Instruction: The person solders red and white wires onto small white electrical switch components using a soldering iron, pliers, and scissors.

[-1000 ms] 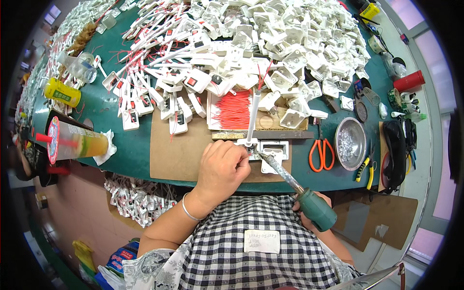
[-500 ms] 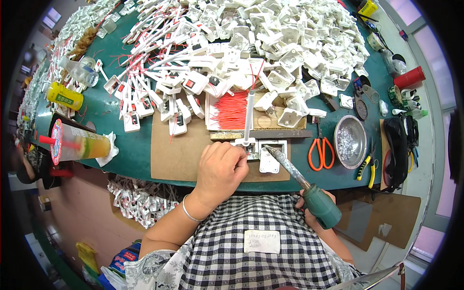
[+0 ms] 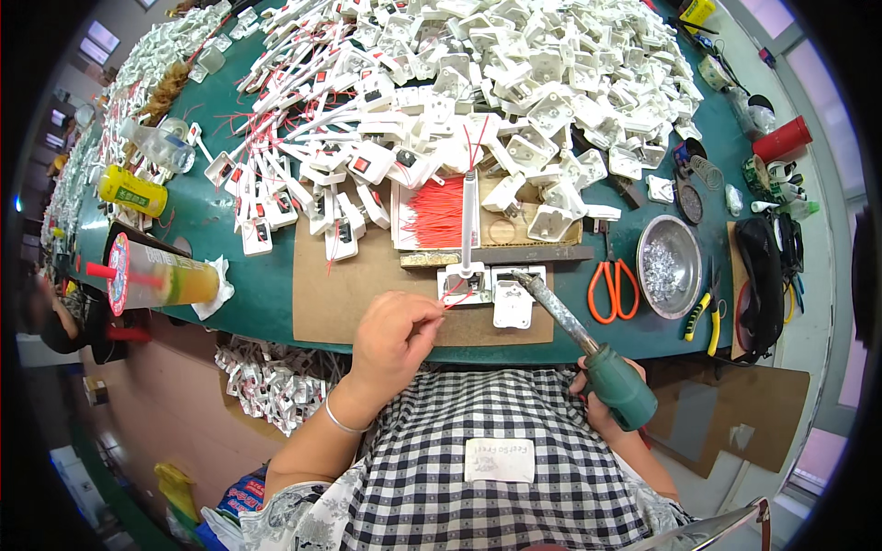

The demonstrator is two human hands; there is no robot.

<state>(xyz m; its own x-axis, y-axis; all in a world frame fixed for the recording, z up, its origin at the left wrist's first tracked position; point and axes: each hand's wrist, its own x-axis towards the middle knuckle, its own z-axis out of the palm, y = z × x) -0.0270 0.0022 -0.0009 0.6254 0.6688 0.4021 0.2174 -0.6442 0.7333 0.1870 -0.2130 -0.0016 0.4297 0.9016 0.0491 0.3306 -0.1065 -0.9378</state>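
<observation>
The left hand (image 3: 393, 338), loosely curled, pinches a red wire (image 3: 456, 302) at the white housing (image 3: 465, 286); the right hand (image 3: 599, 413) wraps a soldering iron (image 3: 614, 376). Behind, a metal bar (image 3: 528, 256) and heaped white parts (image 3: 551, 83) crowd the green table (image 3: 253, 308), above a pinkish floor (image 3: 184, 386).

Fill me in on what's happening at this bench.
The person's left hand pinches a red wire at an open white housing. The right hand holds a soldering iron by its green handle, its tip over the neighbouring housing, clear of the wire. White parts lie heaped beyond.
</observation>
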